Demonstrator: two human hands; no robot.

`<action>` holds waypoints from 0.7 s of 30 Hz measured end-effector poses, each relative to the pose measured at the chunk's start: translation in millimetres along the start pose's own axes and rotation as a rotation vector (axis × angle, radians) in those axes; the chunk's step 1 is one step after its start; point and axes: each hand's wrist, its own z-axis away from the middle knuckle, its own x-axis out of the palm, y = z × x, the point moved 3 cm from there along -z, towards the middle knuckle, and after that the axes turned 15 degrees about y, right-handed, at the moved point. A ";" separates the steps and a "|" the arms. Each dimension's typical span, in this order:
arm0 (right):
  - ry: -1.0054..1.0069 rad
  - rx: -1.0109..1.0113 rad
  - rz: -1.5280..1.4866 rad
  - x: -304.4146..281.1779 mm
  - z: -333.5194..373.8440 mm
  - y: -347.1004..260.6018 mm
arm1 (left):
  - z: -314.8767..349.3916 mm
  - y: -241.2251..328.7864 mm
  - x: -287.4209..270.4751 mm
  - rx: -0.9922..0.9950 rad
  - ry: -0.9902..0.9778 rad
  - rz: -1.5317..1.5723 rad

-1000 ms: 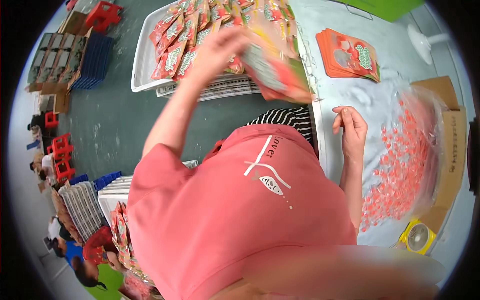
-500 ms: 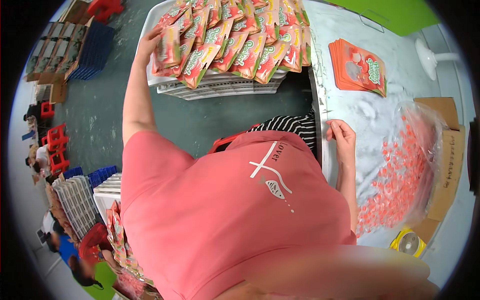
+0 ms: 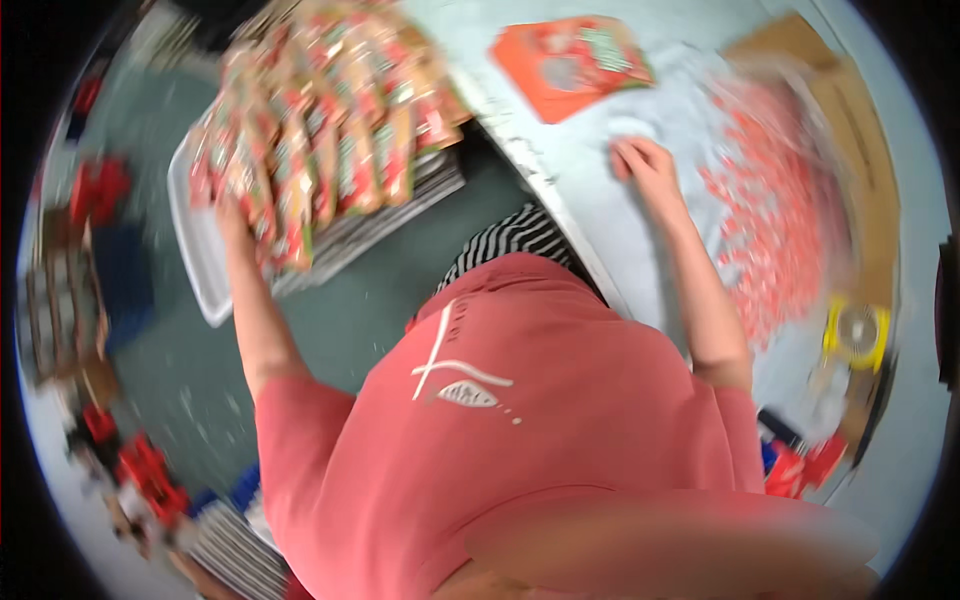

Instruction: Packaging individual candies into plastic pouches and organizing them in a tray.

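My left hand (image 3: 232,214) touches the near left edge of a heap of filled red-and-green pouches (image 3: 340,150). Blur and the pouches hide its fingers. The pouches lie in overlapping rows on a white plastic tray (image 3: 192,250), which tops a stack of trays. Over the white table, my right hand (image 3: 650,168) is closed, its fingers curled in and no object visible in them. Just beyond it lies a fanned stack of flat orange-red pouches (image 3: 572,68). To its right spreads a pile of small red-and-clear wrapped pieces (image 3: 775,215), partly inside a clear plastic bag.
Flattened cardboard (image 3: 872,190) lines the table's right side. A yellow round-dial device (image 3: 857,333) stands near the pile. Striped fabric (image 3: 515,235) shows beside the table edge. Red stools (image 3: 150,475), blue crates (image 3: 122,285) and blurred people are at the left.
The whole view has turned, so tray and table now slant. My left hand has shifted to the tray's near left edge, and my right hand has moved forward, closer to the flat pouches.
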 end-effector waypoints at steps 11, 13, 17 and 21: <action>0.592 -0.504 0.669 -13.2 -145.1 8.7 | 76.3 70.2 -6.3 0.169 0.557 -0.784; 0.490 -0.383 0.651 -14.6 -163.0 19.7 | 71.6 67.2 -17.9 0.204 0.521 -0.705; 0.394 -0.205 0.565 -17.8 -176.3 24.9 | 55.4 52.6 -37.5 0.264 0.494 -0.667; 0.438 -0.193 0.508 -33.8 -165.6 23.6 | 75.3 60.7 -24.2 0.201 0.471 -0.532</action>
